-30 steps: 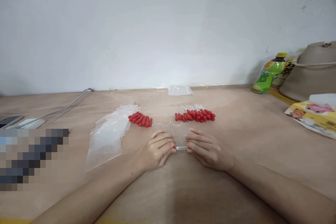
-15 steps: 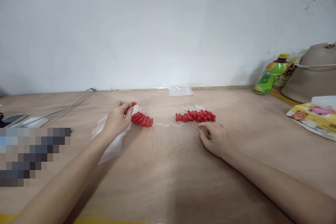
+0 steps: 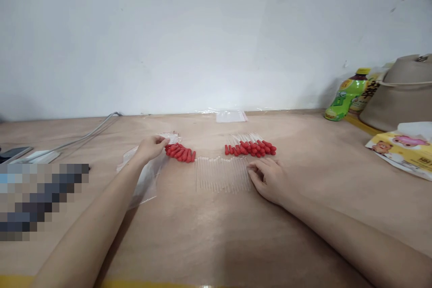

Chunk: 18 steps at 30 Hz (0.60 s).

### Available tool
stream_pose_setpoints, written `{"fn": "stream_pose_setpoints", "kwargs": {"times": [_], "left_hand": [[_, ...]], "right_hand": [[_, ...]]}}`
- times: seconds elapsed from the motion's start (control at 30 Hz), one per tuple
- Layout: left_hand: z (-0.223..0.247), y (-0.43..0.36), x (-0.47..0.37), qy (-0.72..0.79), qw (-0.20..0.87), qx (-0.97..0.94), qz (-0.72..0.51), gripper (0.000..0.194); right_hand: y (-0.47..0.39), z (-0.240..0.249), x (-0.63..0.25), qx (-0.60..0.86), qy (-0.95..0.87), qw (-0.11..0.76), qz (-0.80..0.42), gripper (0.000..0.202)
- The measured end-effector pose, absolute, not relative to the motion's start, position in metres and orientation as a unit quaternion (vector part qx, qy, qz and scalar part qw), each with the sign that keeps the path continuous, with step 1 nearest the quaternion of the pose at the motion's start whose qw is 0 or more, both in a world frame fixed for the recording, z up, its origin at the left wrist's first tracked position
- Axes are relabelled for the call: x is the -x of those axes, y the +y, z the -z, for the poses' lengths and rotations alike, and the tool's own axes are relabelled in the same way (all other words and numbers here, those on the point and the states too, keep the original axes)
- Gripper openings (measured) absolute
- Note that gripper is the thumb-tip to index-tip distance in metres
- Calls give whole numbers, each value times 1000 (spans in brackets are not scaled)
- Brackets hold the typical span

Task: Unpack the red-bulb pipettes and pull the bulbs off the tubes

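Note:
My left hand (image 3: 157, 146) has its fingertips pressed down at the left end of a row of red rubber bulbs (image 3: 182, 153); what they pinch, if anything, is hidden. Under and beside that wrist lies a clear plastic bag (image 3: 148, 184). Thin clear tubes (image 3: 221, 174) lie side by side in the middle of the table. Touching their right edge, my right hand (image 3: 261, 173) is closed, with its contents too small to make out. Behind it are tubes fitted with red bulbs (image 3: 258, 147), their clear ends pointing to the wall.
A small clear bag (image 3: 231, 117) lies by the wall. On the right are a green bottle (image 3: 347, 94), a beige bucket-shaped object (image 3: 398, 92) and a yellow packet (image 3: 401, 146). A grey cable (image 3: 94, 131) and a phone (image 3: 15, 153) are on the left.
My left hand has lowered to the end of the bulb row, and the red bulb it held up no longer shows apart. The tube at my right fingertips no longer shows clearly.

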<state>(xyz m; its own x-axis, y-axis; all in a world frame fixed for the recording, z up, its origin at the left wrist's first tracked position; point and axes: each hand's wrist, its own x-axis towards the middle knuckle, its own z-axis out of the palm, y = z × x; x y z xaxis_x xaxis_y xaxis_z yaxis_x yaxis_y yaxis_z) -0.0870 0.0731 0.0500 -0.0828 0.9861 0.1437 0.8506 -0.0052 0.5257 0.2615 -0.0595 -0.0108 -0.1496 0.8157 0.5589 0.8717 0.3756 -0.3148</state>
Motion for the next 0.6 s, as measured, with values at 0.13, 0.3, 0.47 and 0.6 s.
{"fn": "stream_pose_setpoints", "kwargs": {"times": [0.13,0.3,0.47,0.6], "left_hand": [[-54,72,90,704,87,-654,-262,36],[-69,58,69,689,16,-664,-290,30],[-69,30,6,530,-16,-785,-319,23],[-58,20,-57,424,29,-861,-280,19]], "right_hand": [[-59,10,-262,542,-758,360,39,13],[-56,10,-263,537,-753,379,37,17],[-53,11,-264,541,-745,390,15,17],[-53,11,-265,539,-735,410,27,17]]}}
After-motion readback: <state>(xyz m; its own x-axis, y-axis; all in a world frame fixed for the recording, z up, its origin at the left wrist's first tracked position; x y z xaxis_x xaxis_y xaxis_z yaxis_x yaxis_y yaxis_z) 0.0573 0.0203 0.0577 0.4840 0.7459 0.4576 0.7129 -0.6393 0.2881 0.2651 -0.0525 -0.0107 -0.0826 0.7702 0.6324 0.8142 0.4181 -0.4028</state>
